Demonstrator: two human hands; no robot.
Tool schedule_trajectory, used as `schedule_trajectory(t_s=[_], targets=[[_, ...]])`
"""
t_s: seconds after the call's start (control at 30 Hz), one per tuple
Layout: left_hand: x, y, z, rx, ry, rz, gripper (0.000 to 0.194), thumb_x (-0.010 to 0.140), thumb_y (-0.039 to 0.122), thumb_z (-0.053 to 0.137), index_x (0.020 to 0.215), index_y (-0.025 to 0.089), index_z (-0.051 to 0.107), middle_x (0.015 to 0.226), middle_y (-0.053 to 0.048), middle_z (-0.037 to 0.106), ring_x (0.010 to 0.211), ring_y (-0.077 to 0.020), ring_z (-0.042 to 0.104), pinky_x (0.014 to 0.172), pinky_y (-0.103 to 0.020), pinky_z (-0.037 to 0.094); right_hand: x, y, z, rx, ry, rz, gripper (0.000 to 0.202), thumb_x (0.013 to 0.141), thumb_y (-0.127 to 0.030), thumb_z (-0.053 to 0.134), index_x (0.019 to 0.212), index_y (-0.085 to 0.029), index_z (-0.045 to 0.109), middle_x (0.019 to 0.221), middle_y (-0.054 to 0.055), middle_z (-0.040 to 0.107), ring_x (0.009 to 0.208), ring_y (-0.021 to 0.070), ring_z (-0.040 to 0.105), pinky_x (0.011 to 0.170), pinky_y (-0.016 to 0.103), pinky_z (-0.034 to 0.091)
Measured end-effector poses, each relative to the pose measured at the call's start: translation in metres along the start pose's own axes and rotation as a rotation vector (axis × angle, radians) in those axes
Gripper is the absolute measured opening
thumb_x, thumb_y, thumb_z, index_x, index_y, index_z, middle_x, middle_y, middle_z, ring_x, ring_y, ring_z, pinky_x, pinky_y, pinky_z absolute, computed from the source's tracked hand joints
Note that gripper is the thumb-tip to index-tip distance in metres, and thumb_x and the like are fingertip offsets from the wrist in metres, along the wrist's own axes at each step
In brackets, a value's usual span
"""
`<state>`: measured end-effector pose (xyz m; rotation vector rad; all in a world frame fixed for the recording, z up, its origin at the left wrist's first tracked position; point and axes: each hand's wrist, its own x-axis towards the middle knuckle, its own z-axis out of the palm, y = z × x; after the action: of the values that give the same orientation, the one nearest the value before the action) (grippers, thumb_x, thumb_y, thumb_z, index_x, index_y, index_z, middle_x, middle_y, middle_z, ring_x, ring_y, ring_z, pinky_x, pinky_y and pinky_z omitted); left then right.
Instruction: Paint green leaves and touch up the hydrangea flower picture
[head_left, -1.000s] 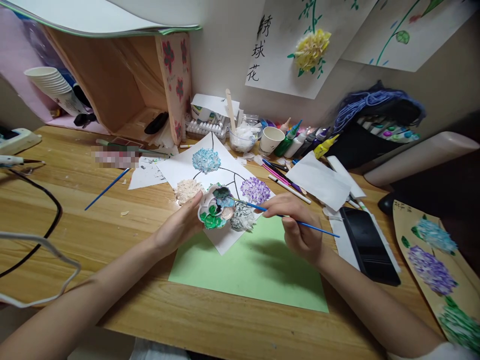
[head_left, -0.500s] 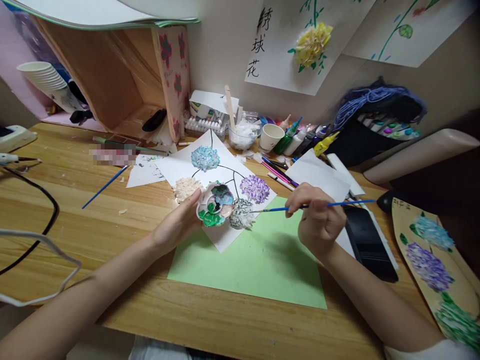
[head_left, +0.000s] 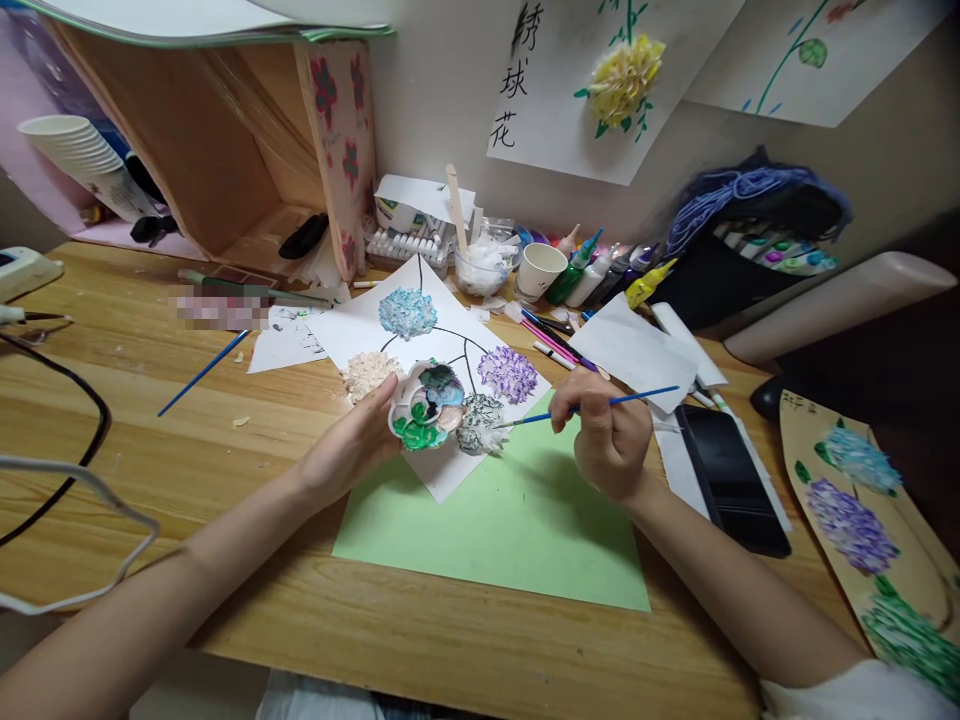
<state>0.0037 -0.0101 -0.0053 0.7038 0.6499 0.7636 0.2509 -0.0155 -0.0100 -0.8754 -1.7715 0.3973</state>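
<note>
My left hand (head_left: 356, 430) grips a small paint palette (head_left: 426, 405) by its left edge, its wells smeared with green, dark grey, light blue and pinkish paint. The palette is held above a sheet of white paper (head_left: 442, 483). On that sheet sit raised flower clusters: a blue one (head_left: 407, 313), a cream one (head_left: 367, 375), a purple one (head_left: 508, 374) and a grey-and-white one (head_left: 482, 425). In my right hand (head_left: 609, 430) is a thin blue paintbrush (head_left: 577, 408); its tip is at the right side of the grey-and-white cluster.
Green paper (head_left: 517, 540) lies under the white sheet. Behind stand a paper cup (head_left: 541, 272), a bowl of white scraps (head_left: 484, 268) and paint bottles (head_left: 596, 280). A second brush (head_left: 202, 373) lies left; a black phone (head_left: 731, 480) lies right.
My right hand has moved left and slid along the brush, so the brush now slants more and less of it sticks out behind. The palette stays in my left hand.
</note>
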Motion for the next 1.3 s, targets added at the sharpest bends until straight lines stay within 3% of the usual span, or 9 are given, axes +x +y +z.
schedule_trajectory(t_s=[0.17, 0.27, 0.37, 0.5, 0.73, 0.9, 1.3], targets=[[-0.001, -0.002, -0.003, 0.021, 0.041, -0.016, 0.053, 0.088, 0.057, 0.046, 0.129, 0.027, 0.057, 0.137, -0.002, 0.058, 0.136, -0.0292, 0.040, 0.114, -0.043, 0.026, 0.001, -0.002, 0.002, -0.059, -0.087, -0.035, 0.040, 0.100, -0.029, 0.032, 0.068, -0.020, 0.053, 0.058, 0.001, 0.052, 0.057, 0.0135, 0.049, 0.057, 0.029, 0.038], [-0.001, -0.003, -0.005, 0.035, 0.075, -0.028, 0.055, 0.090, 0.058, 0.042, 0.135, 0.028, 0.052, 0.143, -0.002, 0.053, 0.139, -0.0292, 0.036, 0.115, -0.043, 0.024, 0.001, -0.002, 0.001, -0.043, -0.043, -0.036, 0.040, 0.100, -0.031, 0.032, 0.068, -0.020, 0.053, 0.059, 0.001, 0.052, 0.058, 0.0135, 0.049, 0.058, 0.029, 0.039], [-0.001, -0.002, -0.005, 0.039, 0.060, -0.034, 0.056, 0.089, 0.058, 0.042, 0.135, 0.027, 0.053, 0.142, -0.002, 0.053, 0.139, -0.0295, 0.036, 0.115, -0.043, 0.025, 0.000, -0.001, 0.000, -0.027, -0.024, -0.015, 0.041, 0.100, -0.030, 0.032, 0.066, -0.020, 0.051, 0.057, 0.000, 0.050, 0.055, 0.0128, 0.048, 0.055, 0.029, 0.038], [-0.001, -0.002, -0.004, 0.040, 0.051, -0.022, 0.056, 0.089, 0.058, 0.043, 0.134, 0.027, 0.053, 0.142, -0.002, 0.054, 0.139, -0.0291, 0.036, 0.115, -0.043, 0.024, -0.001, -0.002, 0.002, -0.062, -0.095, -0.028, 0.039, 0.100, -0.027, 0.032, 0.068, -0.020, 0.053, 0.057, 0.000, 0.051, 0.056, 0.0131, 0.048, 0.056, 0.029, 0.039], [0.000, -0.004, -0.008, 0.037, 0.060, -0.021, 0.054, 0.088, 0.059, 0.044, 0.131, 0.028, 0.057, 0.142, -0.001, 0.053, 0.139, -0.0294, 0.036, 0.114, -0.043, 0.026, -0.001, -0.002, 0.000, 0.005, 0.010, -0.028, 0.041, 0.100, -0.032, 0.032, 0.066, -0.020, 0.053, 0.057, 0.000, 0.052, 0.055, 0.0128, 0.049, 0.055, 0.029, 0.039], [0.000, -0.004, -0.007, 0.032, 0.064, -0.024, 0.053, 0.088, 0.058, 0.044, 0.130, 0.028, 0.058, 0.140, -0.001, 0.055, 0.139, -0.0295, 0.036, 0.115, -0.043, 0.025, -0.002, -0.003, 0.002, -0.052, -0.096, -0.077, 0.037, 0.100, -0.029, 0.032, 0.071, -0.020, 0.053, 0.059, 0.001, 0.053, 0.057, 0.0134, 0.049, 0.058, 0.029, 0.040], [-0.001, -0.002, -0.003, 0.032, 0.049, -0.006, 0.052, 0.089, 0.056, 0.045, 0.131, 0.027, 0.057, 0.137, -0.002, 0.058, 0.139, -0.0283, 0.036, 0.113, -0.042, 0.027, 0.001, -0.015, 0.002, -0.232, -0.217, -0.300, 0.038, 0.101, -0.031, 0.029, 0.073, -0.020, 0.052, 0.058, 0.002, 0.055, 0.055, 0.0140, 0.048, 0.053, 0.027, 0.040]])
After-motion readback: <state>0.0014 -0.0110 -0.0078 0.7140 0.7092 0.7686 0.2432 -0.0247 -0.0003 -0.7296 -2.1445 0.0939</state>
